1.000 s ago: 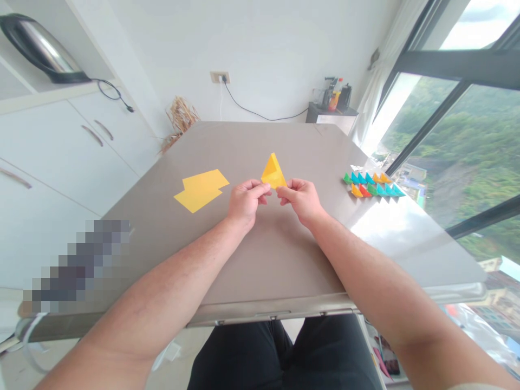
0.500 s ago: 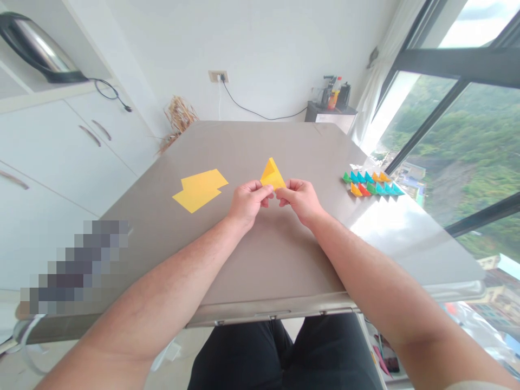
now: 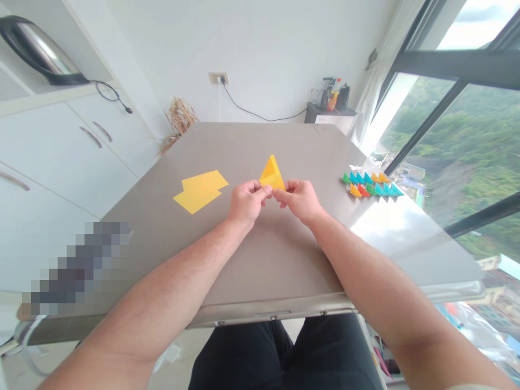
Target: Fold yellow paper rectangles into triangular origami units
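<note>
My left hand (image 3: 245, 202) and my right hand (image 3: 299, 199) both pinch the lower corners of a folded yellow paper triangle (image 3: 272, 174), held just above the grey table (image 3: 260, 260) with its tip pointing away from me. The fingers of both hands are closed on the paper. To the left on the table lie flat yellow paper sheets (image 3: 200, 190), overlapped. To the right, a row of small folded paper triangles (image 3: 371, 184) in green, blue, orange and red sits near the table's edge.
A white cabinet (image 3: 60, 157) with handles stands to the left, with a kettle (image 3: 36, 51) on its shelf. A small stand with bottles (image 3: 333, 103) is at the far wall beside a wall socket and cable. A large window fills the right side.
The hands and the yellow triangle have barely shifted; the fingers have moved slightly closer together on the paper's lower edge.
</note>
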The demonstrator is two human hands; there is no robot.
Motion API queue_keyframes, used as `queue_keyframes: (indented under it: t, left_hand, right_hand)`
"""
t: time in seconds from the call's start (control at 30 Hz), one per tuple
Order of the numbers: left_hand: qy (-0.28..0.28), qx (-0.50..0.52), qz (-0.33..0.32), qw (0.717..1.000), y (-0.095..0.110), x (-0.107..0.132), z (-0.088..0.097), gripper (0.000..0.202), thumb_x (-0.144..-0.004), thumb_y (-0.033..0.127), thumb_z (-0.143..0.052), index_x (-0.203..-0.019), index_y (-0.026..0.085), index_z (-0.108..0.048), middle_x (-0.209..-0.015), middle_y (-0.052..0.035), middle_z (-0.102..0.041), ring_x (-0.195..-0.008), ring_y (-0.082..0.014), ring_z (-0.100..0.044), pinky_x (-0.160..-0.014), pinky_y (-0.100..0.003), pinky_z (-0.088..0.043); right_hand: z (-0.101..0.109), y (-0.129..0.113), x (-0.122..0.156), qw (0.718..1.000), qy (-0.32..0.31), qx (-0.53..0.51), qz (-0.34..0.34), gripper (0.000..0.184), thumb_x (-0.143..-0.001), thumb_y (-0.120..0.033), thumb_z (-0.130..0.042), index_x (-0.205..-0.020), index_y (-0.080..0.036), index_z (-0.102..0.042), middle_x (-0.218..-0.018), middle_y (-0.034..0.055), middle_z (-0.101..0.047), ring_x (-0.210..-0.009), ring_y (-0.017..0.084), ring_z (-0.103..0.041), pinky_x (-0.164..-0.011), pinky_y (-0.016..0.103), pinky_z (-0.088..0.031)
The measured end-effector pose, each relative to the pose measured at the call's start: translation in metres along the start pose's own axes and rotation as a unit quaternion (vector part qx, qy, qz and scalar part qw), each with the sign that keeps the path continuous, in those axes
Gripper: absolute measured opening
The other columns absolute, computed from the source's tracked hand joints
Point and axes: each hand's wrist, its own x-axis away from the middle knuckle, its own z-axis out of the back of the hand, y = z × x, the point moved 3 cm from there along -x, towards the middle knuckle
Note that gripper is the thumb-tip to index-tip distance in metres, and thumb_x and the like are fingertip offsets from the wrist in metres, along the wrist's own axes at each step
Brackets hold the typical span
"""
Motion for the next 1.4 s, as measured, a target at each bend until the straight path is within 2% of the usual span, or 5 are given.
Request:
queue_keyframes:
  t: [0.43, 0.7, 1.07, 1.23, 1.4]
  left_hand:
    - [0.036, 0.017, 0.04, 0.998, 0.0, -0.002, 0.002, 0.022, -0.074, 0.03, -0.074, -0.06, 0.018, -0.061, -0.063, -0.0015, -0.064, -0.054, -0.0103, -0.051, -0.059, -0.028, -0.042]
    - [0.002, 0.077, 0.071, 0.994, -0.004, -0.002, -0.001, 0.022, -0.072, 0.035, -0.077, -0.067, 0.016, -0.068, -0.069, -0.0039, -0.068, -0.055, -0.0095, -0.052, -0.058, -0.026, -0.044]
    - [-0.056, 0.035, 0.058, 0.996, -0.004, 0.002, -0.003, 0.028, -0.074, 0.043, -0.077, -0.072, 0.016, -0.07, -0.079, -0.0056, -0.072, -0.065, -0.013, -0.06, -0.062, -0.027, -0.05]
    - [-0.04, 0.044, 0.047, 0.997, -0.003, -0.006, 0.006, 0.03, -0.072, 0.037, -0.079, -0.093, 0.019, -0.069, -0.091, -0.0051, -0.075, -0.082, -0.0173, -0.068, -0.066, -0.027, -0.052]
    - [-0.036, -0.044, 0.023, 0.998, -0.006, -0.009, 0.008, 0.029, -0.071, 0.025, -0.077, -0.095, 0.018, -0.063, -0.083, -0.0038, -0.074, -0.072, -0.0165, -0.069, -0.064, -0.027, -0.053]
  right_hand:
    - [0.005, 0.005, -0.003, 0.999, 0.043, -0.015, -0.02, 0.049, -0.065, -0.056, -0.087, -0.058, -0.02, -0.055, -0.056, 0.0022, -0.066, -0.047, 0.013, -0.057, -0.048, 0.028, -0.044]
    - [0.006, 0.005, -0.003, 0.995, 0.012, -0.093, 0.024, 0.038, -0.073, -0.049, -0.084, -0.09, -0.017, -0.071, -0.08, 0.0055, -0.076, -0.07, 0.016, -0.069, -0.064, 0.029, -0.058]
    - [0.011, 0.004, -0.004, 0.999, 0.009, -0.052, 0.014, 0.024, -0.076, -0.033, -0.076, -0.064, -0.018, -0.061, -0.064, 0.0029, -0.07, -0.055, 0.011, -0.059, -0.056, 0.025, -0.049]
    - [0.011, 0.007, -0.003, 0.999, -0.037, 0.002, -0.022, 0.014, -0.074, -0.026, -0.073, -0.067, -0.018, -0.064, -0.063, 0.0014, -0.068, -0.056, 0.011, -0.059, -0.055, 0.024, -0.047]
    - [0.011, 0.013, -0.009, 0.999, 0.033, -0.023, 0.025, 0.013, -0.072, -0.026, -0.073, -0.081, -0.018, -0.069, -0.073, 0.0027, -0.073, -0.061, 0.014, -0.066, -0.061, 0.028, -0.053]
